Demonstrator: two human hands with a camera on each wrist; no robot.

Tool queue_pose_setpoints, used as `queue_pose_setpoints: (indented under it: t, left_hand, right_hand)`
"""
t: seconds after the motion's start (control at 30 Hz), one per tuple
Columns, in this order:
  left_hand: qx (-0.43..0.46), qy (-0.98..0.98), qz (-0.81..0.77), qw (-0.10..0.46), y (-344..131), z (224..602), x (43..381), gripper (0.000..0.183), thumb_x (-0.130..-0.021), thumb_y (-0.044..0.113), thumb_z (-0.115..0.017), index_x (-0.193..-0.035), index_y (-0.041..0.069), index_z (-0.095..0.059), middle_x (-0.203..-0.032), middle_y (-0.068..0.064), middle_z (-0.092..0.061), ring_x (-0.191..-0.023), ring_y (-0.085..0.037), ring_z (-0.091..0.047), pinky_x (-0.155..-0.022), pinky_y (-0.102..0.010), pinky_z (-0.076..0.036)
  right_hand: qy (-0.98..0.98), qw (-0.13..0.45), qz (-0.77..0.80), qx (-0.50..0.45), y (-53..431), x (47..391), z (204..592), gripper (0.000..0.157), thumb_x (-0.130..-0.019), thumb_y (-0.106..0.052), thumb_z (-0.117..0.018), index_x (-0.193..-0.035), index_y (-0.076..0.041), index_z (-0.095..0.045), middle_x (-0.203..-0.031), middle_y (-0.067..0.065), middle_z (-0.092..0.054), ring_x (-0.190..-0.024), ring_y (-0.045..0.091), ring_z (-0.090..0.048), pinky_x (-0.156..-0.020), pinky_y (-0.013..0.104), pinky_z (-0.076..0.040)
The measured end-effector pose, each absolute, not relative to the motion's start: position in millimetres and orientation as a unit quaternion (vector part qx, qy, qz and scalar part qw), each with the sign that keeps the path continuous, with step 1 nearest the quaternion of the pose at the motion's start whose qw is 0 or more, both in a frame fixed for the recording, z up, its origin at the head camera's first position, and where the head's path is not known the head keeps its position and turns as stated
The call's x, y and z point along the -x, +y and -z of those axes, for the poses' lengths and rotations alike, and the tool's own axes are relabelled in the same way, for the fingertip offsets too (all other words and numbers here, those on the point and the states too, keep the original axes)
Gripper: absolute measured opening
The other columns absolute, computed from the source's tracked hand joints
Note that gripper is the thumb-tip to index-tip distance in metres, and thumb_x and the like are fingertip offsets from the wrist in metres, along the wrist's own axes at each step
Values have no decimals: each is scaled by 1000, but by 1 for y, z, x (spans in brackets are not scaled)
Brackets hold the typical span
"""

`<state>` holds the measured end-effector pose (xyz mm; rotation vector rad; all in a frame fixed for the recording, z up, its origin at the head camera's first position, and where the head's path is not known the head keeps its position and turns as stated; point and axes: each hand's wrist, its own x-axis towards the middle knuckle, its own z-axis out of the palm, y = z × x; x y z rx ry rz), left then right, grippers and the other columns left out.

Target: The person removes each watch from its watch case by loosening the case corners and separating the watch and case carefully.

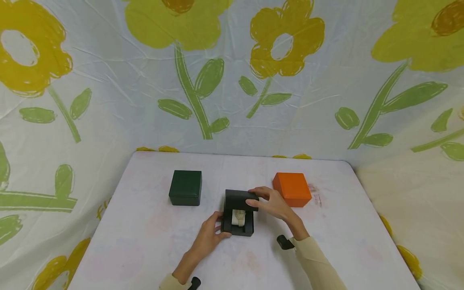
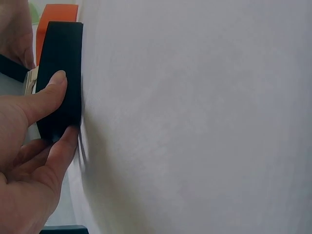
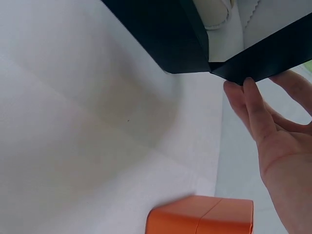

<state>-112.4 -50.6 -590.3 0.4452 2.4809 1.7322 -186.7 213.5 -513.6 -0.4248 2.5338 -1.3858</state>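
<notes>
Head view, backdrop: white cloth point(image 1: 308, 129) with printed flowers, behind the desk; no risk judged from it.
Desk: pale top point(image 1: 145, 245); looks smooth, so box could skid if one hand pushes harder than the other.
Black box: base point(image 1: 237, 232) on desk, mid-width, between the other two boxes and nearer the person; lid point(image 1: 237, 199) raised. Could swivel or tip back if the lid gets forced past its hinge.
Orange box: right of black box point(image 1: 293, 189), close behind right hand point(image 1: 272, 203); right wrist view shows a gap. Knock likely if that hand swings outward.
Green box: far left point(image 1: 185, 187), well apart from both hands; low risk.
Right hand: thumb and fingers pinching the lid at its right edge, fingertips only. Off-centre hold, so it could slip and drop the lid, or twist it at the hinge.
Left hand: around base's near left corner point(image 1: 208, 237); thumb pressed to the near wall, other fingers bent at the left side, gripping the base. Too loose and base lifts with lid; fingers near the rim could get nipped if lid falls.
Cushion: white, seated in base point(image 1: 234, 219); may pop up if box is jolted.
Watch: looks like one, strapped round cushion point(image 1: 240, 217); could slide or scrape if box tilts or lid comes down crooked.
</notes>
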Motion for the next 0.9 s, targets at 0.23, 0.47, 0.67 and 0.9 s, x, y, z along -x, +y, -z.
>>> queue_pose_setpoints:
  t: [0.23, 0.47, 0.67, 0.9]
  left_hand:
    - [-147, 804, -575, 40, -52, 595, 113, 60, -83, 3, -85, -133, -6, -53, -127, -21, -61, -119, -36, -60, -93, -33, -56]
    - [-143, 788, -598, 36, -54, 596, 116, 43, -101, 20, -69, -133, -6, -56, -125, -20, -63, -118, -34, -62, -93, -34, -57]
    - [-121, 774, -621, 24, -52, 595, 115, 36, -99, 10, -70, -129, -8, -59, -121, -21, -65, -115, -36, -63, -92, -35, -57]
    - [-103, 768, -631, 33, -52, 596, 115, 38, -99, 13, -71, -130, -5, -59, -123, -20, -65, -116, -34, -63, -93, -35, -57]
  right_hand:
    - [864, 118, 472, 129, 213, 191, 513, 54, -94, -50, -70, -133, -14, -69, -137, 9, -64, -130, 35, -57, -109, 58, -43]
    - [870, 118, 467, 103, 212, 194, 512, 51, -96, -51, -67, -133, -17, -69, -134, 6, -66, -124, 29, -60, -107, 55, -45]
    - [879, 107, 458, 80, 208, 194, 515, 55, -98, -57, -60, -136, -17, -67, -136, 8, -65, -124, 29, -60, -106, 56, -45]
    - [861, 61, 497, 85, 206, 188, 523, 62, -104, -43, -57, -148, 0, -51, -146, 21, -55, -126, 39, -60, -103, 57, -49]
